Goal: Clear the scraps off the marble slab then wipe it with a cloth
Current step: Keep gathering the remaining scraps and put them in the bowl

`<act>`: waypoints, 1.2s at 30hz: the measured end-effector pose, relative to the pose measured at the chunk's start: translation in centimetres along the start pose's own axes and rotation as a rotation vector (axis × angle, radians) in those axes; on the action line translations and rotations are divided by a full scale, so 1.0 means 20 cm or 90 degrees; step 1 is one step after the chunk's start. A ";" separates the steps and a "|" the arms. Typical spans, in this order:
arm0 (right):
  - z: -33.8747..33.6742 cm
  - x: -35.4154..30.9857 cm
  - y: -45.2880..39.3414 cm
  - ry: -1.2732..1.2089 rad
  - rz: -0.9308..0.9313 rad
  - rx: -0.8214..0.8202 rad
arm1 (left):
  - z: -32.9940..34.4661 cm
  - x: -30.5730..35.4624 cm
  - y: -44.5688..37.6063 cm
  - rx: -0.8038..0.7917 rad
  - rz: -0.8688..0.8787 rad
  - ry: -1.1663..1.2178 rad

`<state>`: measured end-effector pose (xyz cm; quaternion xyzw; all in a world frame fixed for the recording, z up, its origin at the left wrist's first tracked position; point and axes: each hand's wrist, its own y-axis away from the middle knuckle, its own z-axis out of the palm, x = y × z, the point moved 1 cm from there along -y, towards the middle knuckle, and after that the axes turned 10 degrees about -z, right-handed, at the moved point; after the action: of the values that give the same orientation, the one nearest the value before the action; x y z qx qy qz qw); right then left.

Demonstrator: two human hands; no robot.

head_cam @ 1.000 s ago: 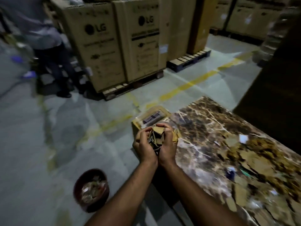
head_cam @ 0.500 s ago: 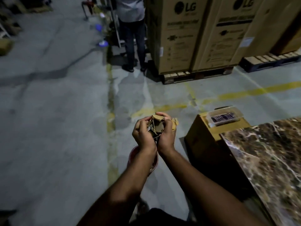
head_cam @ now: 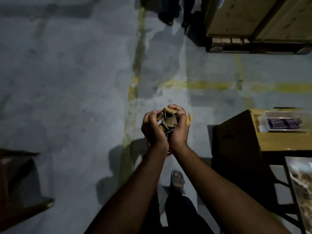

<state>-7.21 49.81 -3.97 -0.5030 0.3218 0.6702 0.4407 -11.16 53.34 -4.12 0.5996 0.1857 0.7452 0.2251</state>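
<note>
Both my hands cup a bundle of brown cardboard scraps (head_cam: 169,121) out in front of me, above the grey floor. My left hand (head_cam: 152,130) curls round the bundle's left side and my right hand (head_cam: 179,130) curls round its right side. A sliver of a reddish bowl rim (head_cam: 168,155) shows just under my wrists; the rest of it is hidden by my hands. Only a corner of the brown-veined marble slab (head_cam: 302,186) shows at the lower right edge.
A cardboard box (head_cam: 236,135) with a clear plastic tray (head_cam: 285,122) on top stands right of my hands, beside the slab. Large cartons on a wooden pallet (head_cam: 253,46) fill the upper right. Another person's feet (head_cam: 166,16) stand at the top. Dark furniture (head_cam: 18,186) sits lower left.
My view has swung left and down, away from the slab. My hands, still holding the scraps together, have moved over the bowl on the floor, which is now almost hidden beneath them.
</note>
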 end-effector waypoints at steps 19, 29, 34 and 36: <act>-0.69 2.02 -0.36 0.139 0.107 -0.019 | -0.16 -1.82 -1.38 0.193 -0.208 0.060; -1.01 2.60 -0.37 0.511 -0.028 -0.420 | -0.52 -2.16 -1.68 -0.056 0.278 -0.592; -1.06 2.55 -0.37 0.608 0.011 -0.588 | -0.65 -2.14 -1.71 -0.158 0.352 -0.818; -1.08 2.51 -0.37 0.624 0.023 -0.631 | -0.66 -2.10 -1.70 -0.167 0.357 -0.891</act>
<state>2.74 47.22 -58.13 -0.8839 0.1481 0.4411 -0.0482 -12.74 57.99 -59.46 0.9250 -0.2492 0.2369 0.1618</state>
